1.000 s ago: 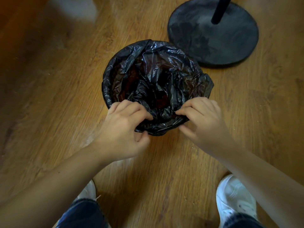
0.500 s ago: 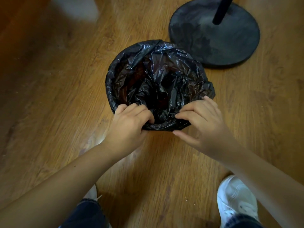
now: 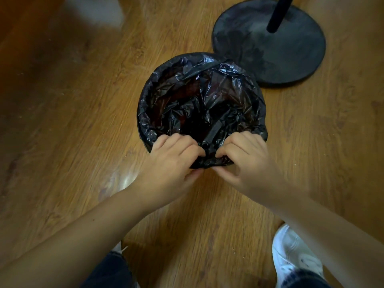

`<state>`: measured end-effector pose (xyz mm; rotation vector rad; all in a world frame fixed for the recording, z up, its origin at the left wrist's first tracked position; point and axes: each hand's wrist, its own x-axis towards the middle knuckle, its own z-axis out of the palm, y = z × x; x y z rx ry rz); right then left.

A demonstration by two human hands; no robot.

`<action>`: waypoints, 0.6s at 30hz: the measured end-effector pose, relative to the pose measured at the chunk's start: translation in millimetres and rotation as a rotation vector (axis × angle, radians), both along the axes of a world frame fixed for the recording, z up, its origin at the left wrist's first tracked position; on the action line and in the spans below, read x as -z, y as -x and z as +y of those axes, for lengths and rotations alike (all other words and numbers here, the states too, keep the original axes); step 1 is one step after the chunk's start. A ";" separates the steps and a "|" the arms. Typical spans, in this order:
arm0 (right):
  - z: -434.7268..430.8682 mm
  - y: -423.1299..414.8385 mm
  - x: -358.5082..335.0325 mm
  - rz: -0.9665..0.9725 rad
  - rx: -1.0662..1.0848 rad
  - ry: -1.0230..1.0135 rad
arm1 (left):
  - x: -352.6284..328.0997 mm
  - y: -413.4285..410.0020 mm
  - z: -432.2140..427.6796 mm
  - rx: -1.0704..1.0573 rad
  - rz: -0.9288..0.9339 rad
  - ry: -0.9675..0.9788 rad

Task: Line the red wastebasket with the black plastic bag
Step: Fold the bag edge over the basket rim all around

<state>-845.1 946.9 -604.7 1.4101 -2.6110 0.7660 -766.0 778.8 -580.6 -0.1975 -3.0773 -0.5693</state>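
The black plastic bag (image 3: 207, 100) is spread inside the round wastebasket on the wooden floor and folded over its rim all the way round. The basket's red shows only faintly through the bag on the inner wall (image 3: 166, 94); its outside is hidden. My left hand (image 3: 172, 163) and my right hand (image 3: 247, 161) sit side by side at the near rim. Each pinches the bag's edge there, fingers curled over the rim and thumbs under it.
A black round stand base (image 3: 259, 48) with an upright pole (image 3: 278, 13) sits just behind and right of the basket, almost touching it. My white shoe (image 3: 295, 258) and jeans are at the bottom. Wooden floor (image 3: 72, 121) lies all around.
Both hands have drawn closer together at the near rim and tucked the bag's edge further down over it. The bag looks more open inside.
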 end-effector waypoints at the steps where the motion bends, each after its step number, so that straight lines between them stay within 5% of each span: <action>1: 0.1 -1.8 -0.5 -0.010 -0.004 -0.003 | 0.9 0.7 0.6 -0.002 -0.011 -0.007; 8: 14.5 6.1 -12.9 -0.056 -0.006 0.061 | 7.6 -1.5 -7.6 -0.036 -0.014 0.002; 18: 6.8 9.6 -2.6 -0.043 -0.008 -0.118 | 7.4 -2.3 -18.6 -0.084 -0.022 0.016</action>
